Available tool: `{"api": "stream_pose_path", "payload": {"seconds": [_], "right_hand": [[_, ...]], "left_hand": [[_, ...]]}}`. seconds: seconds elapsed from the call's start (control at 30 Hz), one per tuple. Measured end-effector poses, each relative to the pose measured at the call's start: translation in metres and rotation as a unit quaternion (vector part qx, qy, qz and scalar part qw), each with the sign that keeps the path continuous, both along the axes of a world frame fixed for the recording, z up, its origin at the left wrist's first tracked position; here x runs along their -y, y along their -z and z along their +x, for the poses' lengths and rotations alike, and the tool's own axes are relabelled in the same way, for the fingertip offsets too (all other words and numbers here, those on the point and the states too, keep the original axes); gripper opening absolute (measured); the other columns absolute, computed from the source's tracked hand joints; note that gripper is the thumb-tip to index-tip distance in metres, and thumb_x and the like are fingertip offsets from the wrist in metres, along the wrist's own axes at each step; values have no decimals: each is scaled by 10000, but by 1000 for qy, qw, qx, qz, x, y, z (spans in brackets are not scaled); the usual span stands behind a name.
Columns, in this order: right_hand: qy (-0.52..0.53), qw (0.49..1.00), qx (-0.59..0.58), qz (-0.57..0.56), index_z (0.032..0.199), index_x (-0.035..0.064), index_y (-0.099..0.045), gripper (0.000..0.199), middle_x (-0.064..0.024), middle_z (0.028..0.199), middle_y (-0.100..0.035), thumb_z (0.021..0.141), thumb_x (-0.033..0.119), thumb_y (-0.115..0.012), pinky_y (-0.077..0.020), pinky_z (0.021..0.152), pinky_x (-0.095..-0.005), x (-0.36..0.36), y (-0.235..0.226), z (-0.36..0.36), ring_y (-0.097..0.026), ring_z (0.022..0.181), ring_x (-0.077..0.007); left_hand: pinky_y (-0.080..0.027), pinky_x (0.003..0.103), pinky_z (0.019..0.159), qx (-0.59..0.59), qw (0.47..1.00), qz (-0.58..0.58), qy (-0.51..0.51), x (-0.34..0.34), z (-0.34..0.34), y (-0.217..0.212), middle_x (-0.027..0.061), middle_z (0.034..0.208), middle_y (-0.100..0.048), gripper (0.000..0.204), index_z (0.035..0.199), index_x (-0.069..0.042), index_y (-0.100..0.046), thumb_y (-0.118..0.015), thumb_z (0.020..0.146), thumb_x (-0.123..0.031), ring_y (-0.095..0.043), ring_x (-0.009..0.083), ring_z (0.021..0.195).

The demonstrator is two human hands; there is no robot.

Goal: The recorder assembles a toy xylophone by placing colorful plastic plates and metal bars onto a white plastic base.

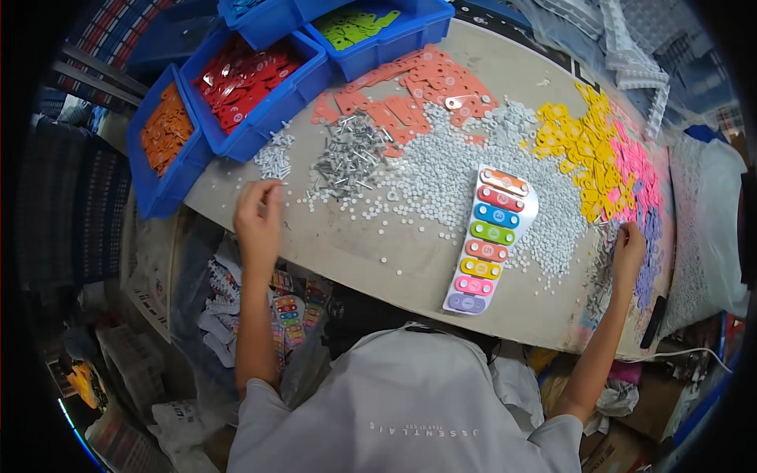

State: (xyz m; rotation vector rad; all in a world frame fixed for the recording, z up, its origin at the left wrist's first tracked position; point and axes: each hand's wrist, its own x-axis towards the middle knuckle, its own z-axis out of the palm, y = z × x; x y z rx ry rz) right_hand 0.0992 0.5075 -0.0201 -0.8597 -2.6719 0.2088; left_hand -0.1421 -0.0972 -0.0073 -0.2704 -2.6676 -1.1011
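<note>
Leftmost, at about nine o'clock on the surface point(347, 252), the left hand point(259, 213) rests with its fingertips curled down onto a thin scatter of small white washers point(441, 185); the grip looks pinched on something tiny, though whether it actually holds a piece I cannot tell. Just off that hand toward one o'clock lies the small heap of white pegs point(274, 158), and a little farther the same way the pile of metal screws point(347, 162), so the left hand is plainly the nearer one to both. Beyond them, at eleven to twelve o'clock, stand the blue bins point(276, 98) of orange, red and green tags, with loose salmon tags point(418, 87) spilled beside them. At the centre, toward three o'clock from the left hand, lies the toy xylophone point(490, 240), a white tapering board with coloured bars; its long axis runs from six o'clock near the body up toward twelve, leaning slightly right, the narrow end nearest the person. It sits between the two hands, touched by neither, somewhat closer to the right one. Past it come the yellow tags point(576, 146) and pink tags point(635, 177). Farthest right, at three o'clock by the edge, the right hand point(628, 248) presses its fingers down among purple tags point(651, 260) and some metal bits; its grip is bent downward, and what it grasps, if anything, is hidden.
</note>
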Motion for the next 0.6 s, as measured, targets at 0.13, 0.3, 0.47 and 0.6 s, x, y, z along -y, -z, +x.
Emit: {"api": "stream_pose_path", "payload": {"seconds": [0.13,0.3,0.47,0.6], "right_hand": [[22,997,-78,3,956,-19,-595,51,-168,804,-620,929,22,-582,-467,682,-394,18,-3,4,-575,711,-309],[41,989,-138,-23,955,-19,-558,29,-137,784,-566,933,-2,-549,-442,656,-356,71,-21,11,-525,679,-223],[6,978,-178,-111,1028,-4,-605,172,-101,785,-520,914,-62,-490,-425,658,-328,139,-32,8,-502,696,-179],[-155,970,-69,-175,1065,0,-677,270,-106,870,-603,886,-109,-506,-469,708,-312,176,-49,-1,-584,778,-227]], "left_hand": [[-500,381,780,-42,996,-72,7,15,-21,0,108,936,-635,107,1014,-14,-689,-659,929,-71,-623,288,844],[-471,409,858,-89,974,-196,76,13,-26,6,109,969,-603,108,966,-23,-683,-698,869,-69,-594,319,960],[-443,430,893,-100,965,-224,86,12,-28,19,109,994,-582,96,946,-40,-664,-691,857,-60,-572,328,999],[-435,441,908,-132,957,-242,86,-4,-23,6,134,1017,-586,100,982,-34,-633,-657,888,-56,-561,350,1018]]}}
